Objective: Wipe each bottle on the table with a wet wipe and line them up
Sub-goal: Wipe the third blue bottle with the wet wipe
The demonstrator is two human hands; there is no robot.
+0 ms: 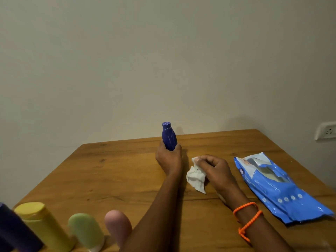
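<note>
Left hand: we see the left hand [168, 158] curled round the lower body of the blue bottle [169, 136], holding it upright near the table's far edge, about midway along it.
Right hand: the right hand [213, 169] pinches a crumpled white wet wipe [195, 176], just right of the left hand; the wipe hangs down to the table [109, 179] and does not touch the bottle.
Wipe pack: a blue wet wipe pack [278, 188] lies flat along the right edge.
Other bottles: at the near left corner we see a dark bottle [11, 231], a yellow bottle [41, 224], a green bottle [85, 231] and a pink bottle [118, 226] side by side.
Wrist: orange bands [248, 218] circle the right wrist.
Wall: a white socket [326, 130] sits at far right.
</note>
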